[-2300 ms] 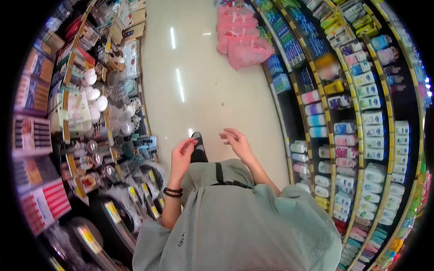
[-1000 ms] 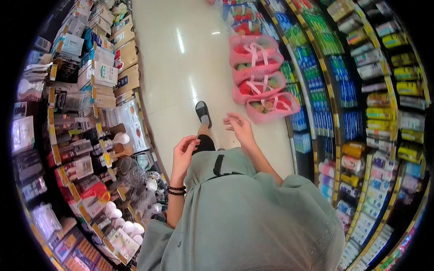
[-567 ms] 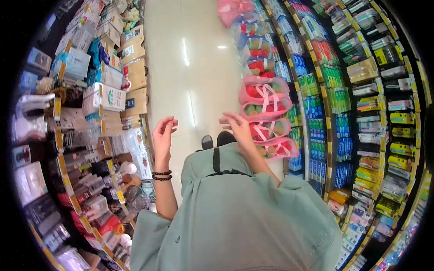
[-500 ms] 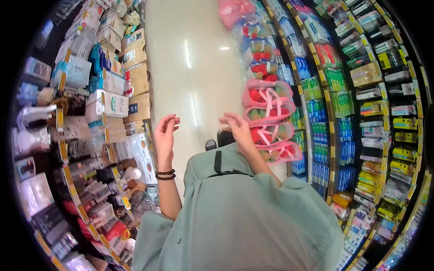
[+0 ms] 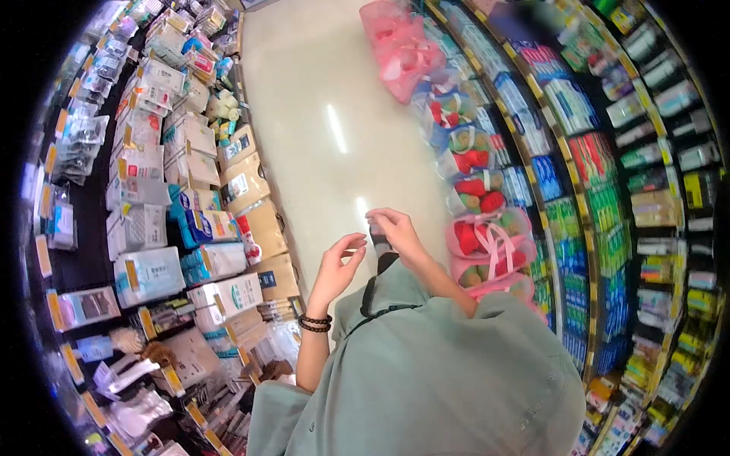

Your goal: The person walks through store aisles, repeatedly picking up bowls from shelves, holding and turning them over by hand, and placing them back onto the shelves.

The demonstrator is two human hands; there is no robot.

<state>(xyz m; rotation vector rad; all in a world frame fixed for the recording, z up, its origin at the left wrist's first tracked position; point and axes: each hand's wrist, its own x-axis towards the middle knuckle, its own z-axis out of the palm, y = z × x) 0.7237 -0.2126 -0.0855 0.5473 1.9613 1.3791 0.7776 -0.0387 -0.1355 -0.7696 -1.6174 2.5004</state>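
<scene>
My left hand is raised in front of my body over the aisle floor, with fingers loosely bent and thumb apart. Nothing is in it. Dark beaded bracelets circle that wrist. To its right and slightly higher, my right hand has its fingers loosely extended and also holds nothing. The two hands are close together but not touching. Nearest to my right hand stand pink bags with red and green round items inside, still apart from it. Part of my foot shows below the hands.
Left of the aisle, shelves carry packs of tissues or towels, cardboard boxes and small hanging goods. On the right, shelves hold toothbrush-like packs and boxes. More pink bags stand along the pale shiny floor.
I have moved forward along the aisle, so the shelves and bags have shifted down in view. My hands have come closer together; both still hold nothing.
</scene>
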